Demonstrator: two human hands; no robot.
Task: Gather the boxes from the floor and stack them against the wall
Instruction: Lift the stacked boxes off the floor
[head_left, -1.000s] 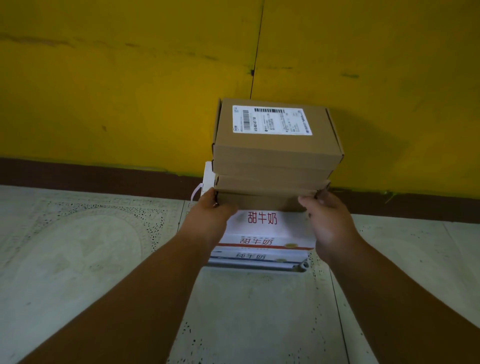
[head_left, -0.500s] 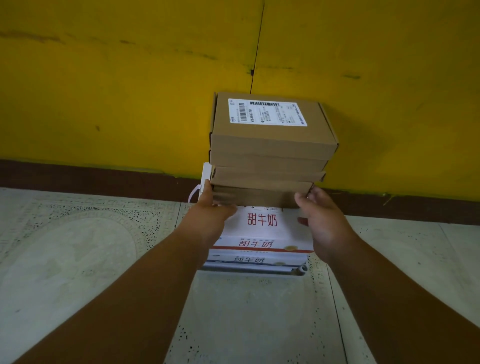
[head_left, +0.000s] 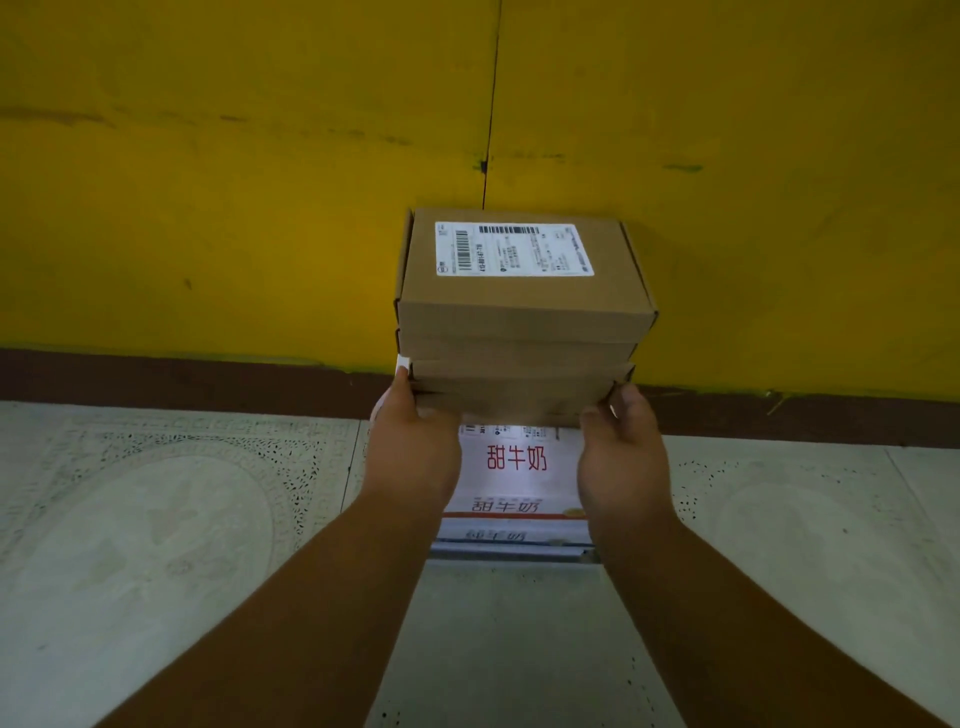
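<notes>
Both forearms reach forward over the pale patterned floor tiles (head_left: 156, 519). The left hand (head_left: 413, 441) and right hand (head_left: 621, 447) clamp the lower corners of the stacked brown cardboard boxes (head_left: 519, 332), fingers wrapped around the edges. Compared with half a second ago, the stack sits lower on the white red-lettered cartons (head_left: 514, 467), close against the yellow wall (head_left: 260, 182). Placement appears nearly complete; release likely follows.

One head-worn view looks forward and down, close over the floor (head_left: 156, 519), facing the yellow wall (head_left: 208, 182).
</notes>
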